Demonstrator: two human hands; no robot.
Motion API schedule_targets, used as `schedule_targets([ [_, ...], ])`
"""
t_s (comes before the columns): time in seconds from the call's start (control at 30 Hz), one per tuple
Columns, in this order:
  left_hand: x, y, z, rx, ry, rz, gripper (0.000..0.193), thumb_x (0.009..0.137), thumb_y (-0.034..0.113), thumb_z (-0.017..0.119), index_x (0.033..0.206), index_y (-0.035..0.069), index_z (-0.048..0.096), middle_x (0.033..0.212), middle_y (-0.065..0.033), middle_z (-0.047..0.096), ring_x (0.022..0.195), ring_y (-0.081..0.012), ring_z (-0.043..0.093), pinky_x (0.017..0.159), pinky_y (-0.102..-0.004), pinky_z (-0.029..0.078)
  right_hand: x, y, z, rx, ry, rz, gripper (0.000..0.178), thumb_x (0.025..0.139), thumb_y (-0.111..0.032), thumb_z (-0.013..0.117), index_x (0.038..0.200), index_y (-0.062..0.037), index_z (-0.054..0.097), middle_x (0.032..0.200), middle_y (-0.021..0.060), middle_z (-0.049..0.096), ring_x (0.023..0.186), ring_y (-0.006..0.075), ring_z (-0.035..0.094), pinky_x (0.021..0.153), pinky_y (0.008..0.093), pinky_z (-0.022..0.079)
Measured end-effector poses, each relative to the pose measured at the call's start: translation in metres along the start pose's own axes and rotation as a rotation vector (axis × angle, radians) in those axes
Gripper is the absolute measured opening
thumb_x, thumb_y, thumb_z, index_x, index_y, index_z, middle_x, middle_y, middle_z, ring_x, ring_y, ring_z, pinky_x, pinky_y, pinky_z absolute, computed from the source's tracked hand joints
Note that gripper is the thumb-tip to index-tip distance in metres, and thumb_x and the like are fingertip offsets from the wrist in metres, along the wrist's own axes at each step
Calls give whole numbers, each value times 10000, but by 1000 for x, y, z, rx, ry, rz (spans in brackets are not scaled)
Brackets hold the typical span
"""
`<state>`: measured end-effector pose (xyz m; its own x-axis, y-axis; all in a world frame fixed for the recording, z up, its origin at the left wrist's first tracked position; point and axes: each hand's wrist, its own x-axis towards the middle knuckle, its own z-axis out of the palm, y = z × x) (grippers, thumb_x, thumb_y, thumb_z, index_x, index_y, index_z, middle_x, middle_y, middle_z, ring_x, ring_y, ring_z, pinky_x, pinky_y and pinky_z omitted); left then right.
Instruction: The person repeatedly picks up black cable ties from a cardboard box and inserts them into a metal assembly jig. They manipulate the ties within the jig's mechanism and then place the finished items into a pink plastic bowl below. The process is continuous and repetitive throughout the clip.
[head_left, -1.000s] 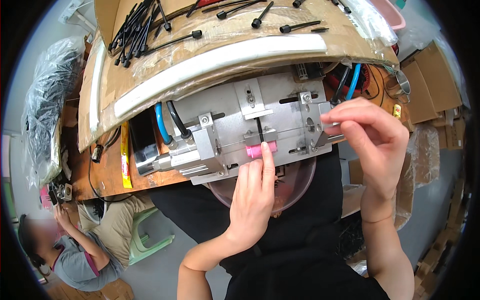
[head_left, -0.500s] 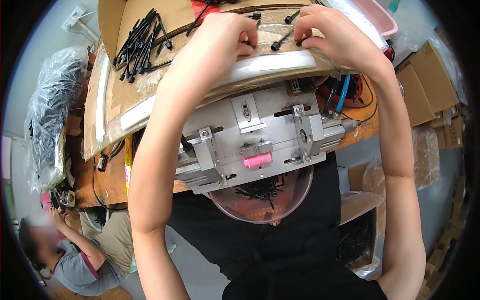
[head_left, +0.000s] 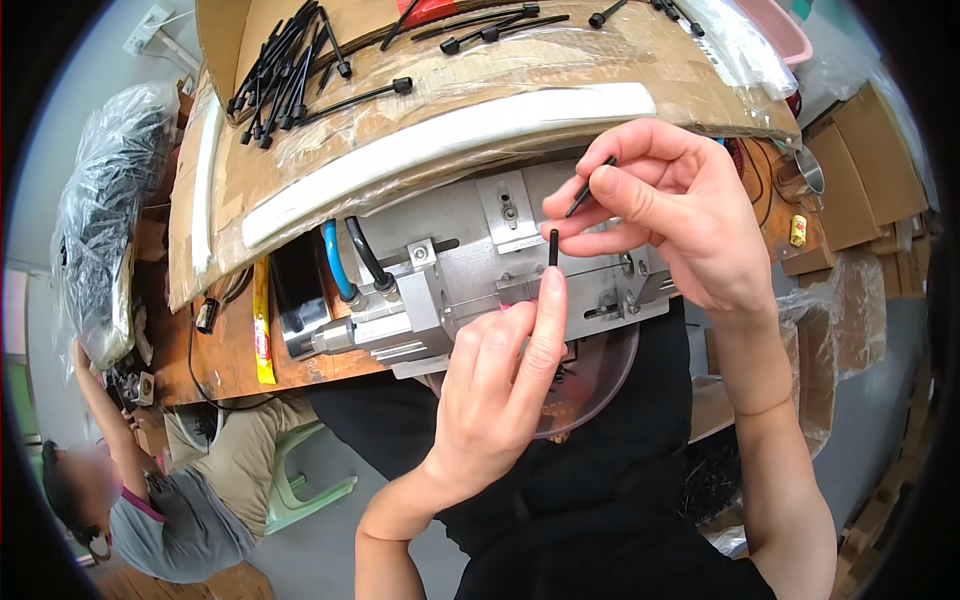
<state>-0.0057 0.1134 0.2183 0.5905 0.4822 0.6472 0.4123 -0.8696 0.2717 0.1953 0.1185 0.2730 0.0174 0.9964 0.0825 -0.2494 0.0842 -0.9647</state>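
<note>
My left hand (head_left: 495, 375) is closed in a pinch over the metal fixture, with a short black rod (head_left: 553, 249) standing up from its fingertips. My right hand (head_left: 680, 205), above and to the right, pinches a second thin black rod (head_left: 590, 188) that slants between its thumb and fingers. Beneath both hands lies the metal fixture (head_left: 465, 240), a plate with a clamp block on each side. My left hand covers most of the pink piece at its middle. A clear bowl (head_left: 612, 385) sits below the fixture, its black contents mostly hidden.
Black rods with knobbed ends (head_left: 290, 75) lie heaped on the cardboard (head_left: 430, 85) beyond the fixture, with several more along its far side. A yellow tube (head_left: 262, 320) and blue hose (head_left: 334, 258) are at the left. A co-worker (head_left: 180, 525) sits far left. Cardboard boxes (head_left: 870, 170) stand right.
Both hands have come back from the cardboard toward me, over the fixture, each with a black rod in its fingers. The co-worker's arm has moved up toward the plastic-wrapped bundle.
</note>
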Motion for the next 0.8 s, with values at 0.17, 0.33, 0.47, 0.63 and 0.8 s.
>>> schedule_targets([
  [0.17,-2,1,-3,56,-5,24,542,715,-52,642,1254,-41,598,984,-88,555,831,-214,556,748,-322,504,-2,-3,4,11,6,62,141,932,-78,618,1008,40,602,923,209,696,803,226,718,699,325,631],
  [0.33,-2,1,-6,94,-23,51,557,701,-42,641,1257,-30,600,962,-74,542,823,-201,549,726,-315,502,-3,-6,10,-41,19,108,127,924,-58,615,986,52,603,893,211,700,781,221,719,683,305,629],
  [0.47,-5,2,-13,-45,-80,36,575,706,-45,655,1277,-31,585,956,-71,537,820,-204,544,713,-317,497,-3,-18,11,-180,-18,170,109,902,-30,628,955,63,608,861,211,703,761,218,722,665,291,626],
  [0.63,-13,9,-27,-409,-188,-2,643,686,-63,707,1309,-64,545,987,-88,544,857,-222,547,722,-314,491,-3,-32,2,-220,-206,361,89,864,22,654,910,88,617,827,217,705,690,201,721,625,261,611],
  [0.8,-34,32,-19,-378,-168,-89,696,653,-82,741,1318,-79,533,1001,-116,545,880,-242,549,718,-313,489,-9,-21,-5,-230,-304,473,141,871,-29,681,952,80,644,819,160,714,705,156,714,642,229,598],
])
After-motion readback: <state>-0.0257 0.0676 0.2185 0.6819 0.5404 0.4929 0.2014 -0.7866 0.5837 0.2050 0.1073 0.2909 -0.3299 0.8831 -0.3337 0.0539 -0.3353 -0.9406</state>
